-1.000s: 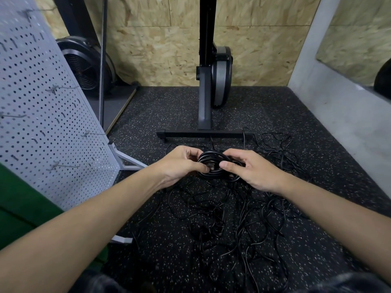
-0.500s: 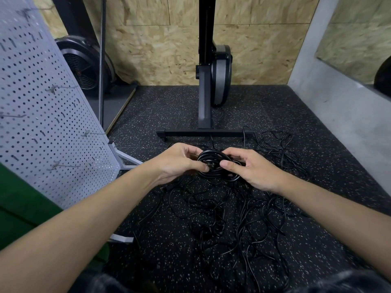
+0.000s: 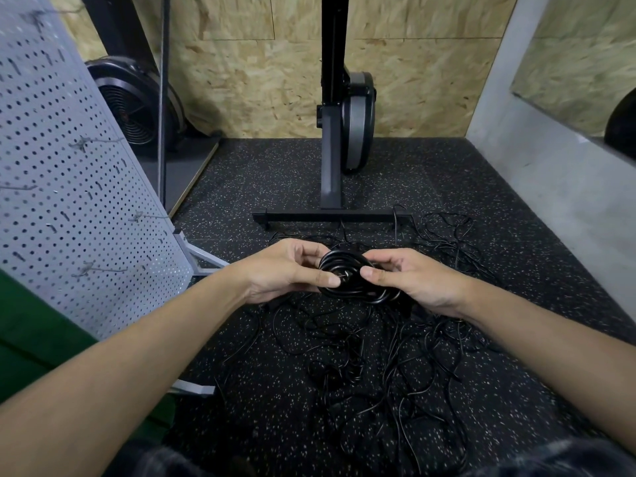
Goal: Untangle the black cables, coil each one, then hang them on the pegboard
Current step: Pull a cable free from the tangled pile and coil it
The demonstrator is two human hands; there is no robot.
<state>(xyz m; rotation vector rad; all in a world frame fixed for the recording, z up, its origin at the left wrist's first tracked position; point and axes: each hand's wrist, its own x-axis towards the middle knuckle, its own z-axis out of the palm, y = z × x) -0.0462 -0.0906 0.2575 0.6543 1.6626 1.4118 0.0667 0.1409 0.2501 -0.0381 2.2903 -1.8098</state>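
Two bare hands meet over the middle of the floor (image 3: 275,173), sharing one small coil (image 3: 354,292) of black cable. The left grip (image 3: 282,270) is curled round the coil's left side, with the thumb laid across its face and the fingers tucked behind. The right grip (image 3: 416,280) closes on the right side in the same way, thumb on top. The thumb tips almost meet at the coil's centre, where a small pale bit shows, too small to make out.

Under and around the hands lies a loose tangle of cables (image 3: 361,356), black and thin. It spreads from the middle of the floor toward the right edge and the near edge.

A grey pegboard (image 3: 69,201) leans along the left edge, and several bare wire hooks (image 3: 99,142) stick out of it. Just beyond the hands stands a black stand (image 3: 332,166), whose flat base bar touches the farthest cable loops. The chipboard wall (image 3: 275,80) closes the far edge.
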